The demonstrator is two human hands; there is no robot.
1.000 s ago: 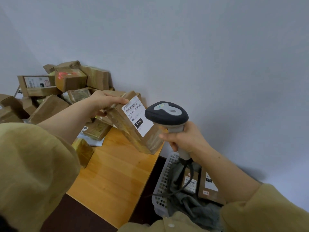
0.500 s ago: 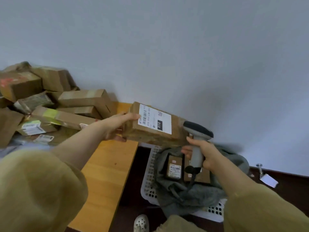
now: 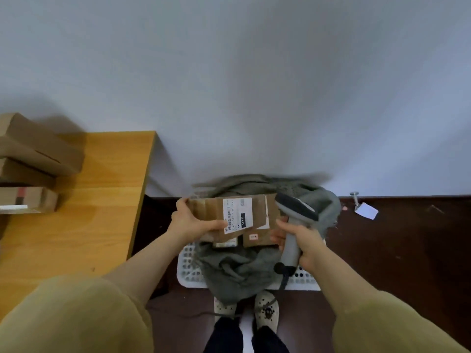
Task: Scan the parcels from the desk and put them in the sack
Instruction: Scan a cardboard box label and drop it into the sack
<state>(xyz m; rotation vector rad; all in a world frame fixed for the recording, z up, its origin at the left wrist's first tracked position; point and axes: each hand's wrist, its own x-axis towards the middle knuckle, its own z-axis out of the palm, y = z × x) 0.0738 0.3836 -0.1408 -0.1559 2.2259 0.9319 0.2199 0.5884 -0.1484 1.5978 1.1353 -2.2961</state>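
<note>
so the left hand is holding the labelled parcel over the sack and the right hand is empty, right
Not quite. The right hand is not empty: it grips the scanner by its handle, as the head view shows. The rest stands: the left hand holds the labelled parcel over the sack.

Left hand (image 3: 188, 222) carried parcel (image 3: 232, 215) off desk (image 3: 102, 200) to above sack (image 3: 237, 271); right hand (image 3: 303, 240) w/ scanner (image 3: 295, 207) followed.
</note>
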